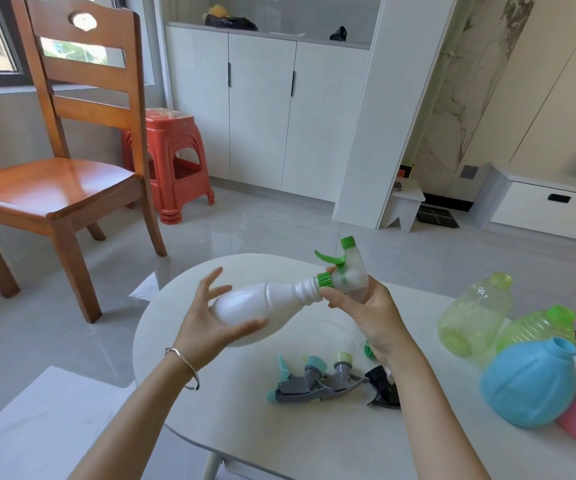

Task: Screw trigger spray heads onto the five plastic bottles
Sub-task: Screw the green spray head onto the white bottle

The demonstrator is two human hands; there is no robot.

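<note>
Head view: smooth white bottle (262, 306) lies sideways in air over round glossy table (245, 427). Left hand (207, 323) cups its fat base, fingers splayed wide. Right hand (366, 313) pinches ribbed green collar (324, 280) of clear spray head (350, 271) on the neck.

Both forearms reach forward. The left hand (210, 318) has its fingers spread straight, palm against the bottle (265, 301). The right hand (366, 315) curls its fingers round the spray head (347, 271).
</note>
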